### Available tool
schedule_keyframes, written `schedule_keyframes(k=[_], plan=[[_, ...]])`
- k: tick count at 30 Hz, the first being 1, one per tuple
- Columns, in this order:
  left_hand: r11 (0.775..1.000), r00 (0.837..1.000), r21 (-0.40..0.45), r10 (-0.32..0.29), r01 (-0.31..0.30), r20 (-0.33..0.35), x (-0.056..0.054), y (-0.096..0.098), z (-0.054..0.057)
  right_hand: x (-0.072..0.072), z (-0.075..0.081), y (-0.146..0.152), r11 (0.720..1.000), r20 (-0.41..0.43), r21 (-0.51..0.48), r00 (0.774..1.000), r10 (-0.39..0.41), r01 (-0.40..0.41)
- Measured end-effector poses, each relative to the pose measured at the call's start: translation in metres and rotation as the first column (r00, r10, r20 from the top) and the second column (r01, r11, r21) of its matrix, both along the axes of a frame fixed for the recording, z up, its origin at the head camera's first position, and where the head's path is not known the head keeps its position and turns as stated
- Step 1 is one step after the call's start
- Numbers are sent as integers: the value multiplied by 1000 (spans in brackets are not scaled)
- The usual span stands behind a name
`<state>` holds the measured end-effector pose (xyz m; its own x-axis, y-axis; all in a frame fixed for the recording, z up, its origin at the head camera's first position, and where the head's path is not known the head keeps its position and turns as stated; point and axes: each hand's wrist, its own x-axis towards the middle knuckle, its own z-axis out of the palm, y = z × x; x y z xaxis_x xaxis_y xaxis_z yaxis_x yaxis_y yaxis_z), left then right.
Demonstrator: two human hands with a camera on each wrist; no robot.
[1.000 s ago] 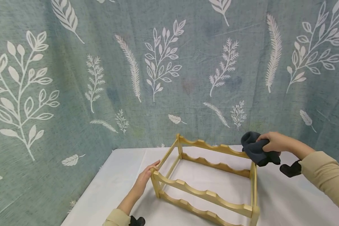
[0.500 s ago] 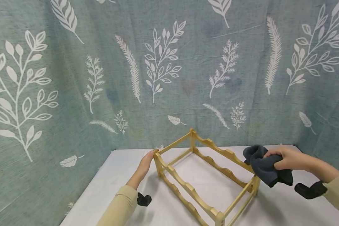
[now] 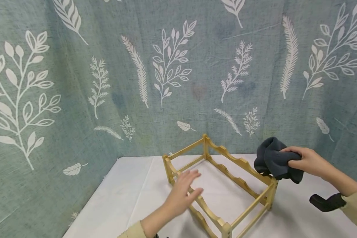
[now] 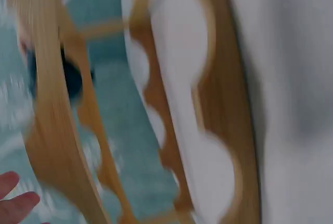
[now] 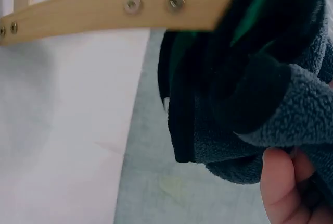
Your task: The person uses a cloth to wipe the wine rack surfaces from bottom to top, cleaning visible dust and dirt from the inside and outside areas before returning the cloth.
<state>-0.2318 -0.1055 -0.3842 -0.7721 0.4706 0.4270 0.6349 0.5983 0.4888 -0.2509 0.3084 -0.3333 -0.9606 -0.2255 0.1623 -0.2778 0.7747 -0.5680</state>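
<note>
A pale wooden wine rack [image 3: 227, 229] with scalloped rails stands at an angle on the white table. My left hand [image 3: 182, 195], blurred, is over its near scalloped rail with fingers extended and thumb apart, holding nothing. In the left wrist view its fingertips [image 4: 18, 203] are beside a wooden rail [image 4: 229, 78], and I cannot tell whether they touch. My right hand [image 3: 307, 160] grips a bunched dark grey-blue fleecy cloth [image 3: 275, 158] at the rack's right corner. From the right wrist, the cloth [image 5: 296, 104] laps the end of a wooden post [image 5: 93, 15] bearing screws.
White cloth covers the table [image 3: 130, 175]. Just behind it hangs a green-blue curtain [image 3: 196, 82] with white leaf prints, which also runs along the left side. A black wrist device [image 3: 327, 202] sticks out from my right sleeve.
The rack has turned clockwise as seen from above, its near right corner swinging left. My left hand has let go of the left corner and moved right. The right hand still holds the cloth.
</note>
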Motion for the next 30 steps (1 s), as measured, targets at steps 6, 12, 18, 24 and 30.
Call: schedule_keyframes(k=[6, 12, 18, 24, 30], plan=[[985, 988, -90, -141, 146, 60, 36, 22, -14, -8, -11, -20, 986, 3, 116, 993, 121, -121], [986, 987, -103, -142, 134, -72, 36, 23, -24, -3, -13, -29, 962, -1, 229, 988, 156, -152], [977, 976, -133, -183, 167, -115, 27, 17, -30, 10, -12, -30, 947, -35, 261, 979, 203, -187], [963, 954, -123, -257, 240, -151, 7, 7, -34, 28, -15, -34, 946, -70, 288, 982, 174, -147], [939, 922, -120, -339, 321, -185, -13, -6, -34, 43, -17, -46, 968, 5, 249, 999, 39, -39]])
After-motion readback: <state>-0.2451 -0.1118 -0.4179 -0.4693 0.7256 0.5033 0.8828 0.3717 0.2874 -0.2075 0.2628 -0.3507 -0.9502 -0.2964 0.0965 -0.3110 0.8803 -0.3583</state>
